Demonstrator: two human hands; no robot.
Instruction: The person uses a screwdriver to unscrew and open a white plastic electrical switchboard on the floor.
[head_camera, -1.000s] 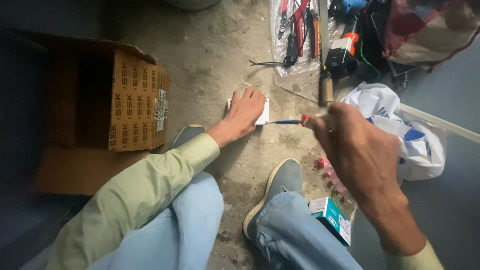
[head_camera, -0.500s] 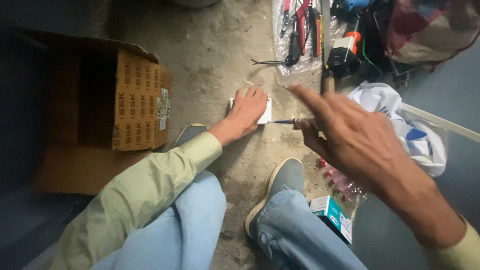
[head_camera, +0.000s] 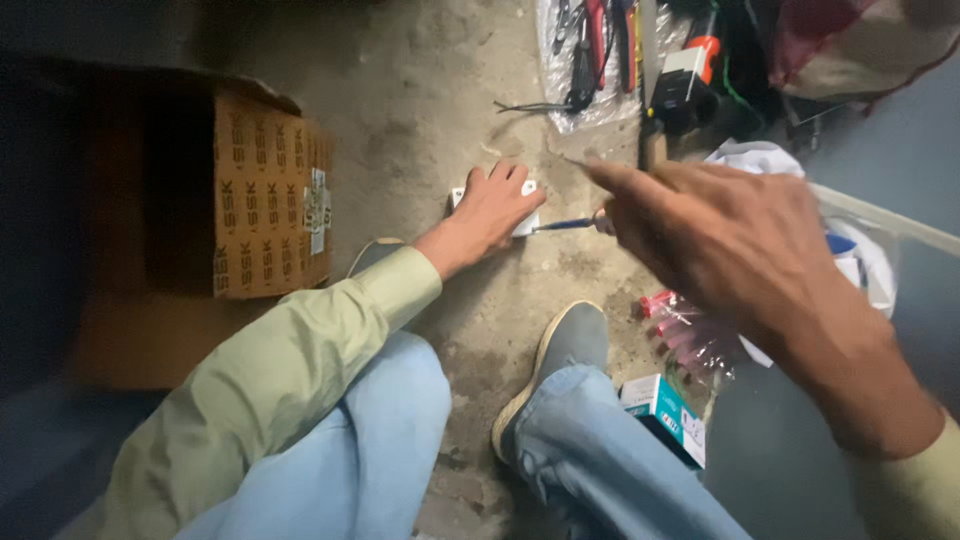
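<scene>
My left hand (head_camera: 497, 208) presses flat on a small white switch plate (head_camera: 527, 225) lying on the bare concrete floor. My right hand (head_camera: 730, 240) is raised closer to the camera and grips a thin screwdriver (head_camera: 563, 225), whose blue shaft points left at the plate's right edge. The forefinger of that hand sticks out to the left. Most of the plate is hidden under my left palm.
An open brown cardboard box (head_camera: 262, 200) lies on its side at the left. Pliers and other tools on clear plastic (head_camera: 598, 60) lie at the back. A white plastic bag (head_camera: 850, 250), pink wall plugs (head_camera: 690, 335) and a small teal carton (head_camera: 665, 410) are at the right, by my shoe (head_camera: 565, 350).
My right hand has risen toward the camera and opened its fingers out more while keeping the screwdriver at the plate. The left hand stays on the plate.
</scene>
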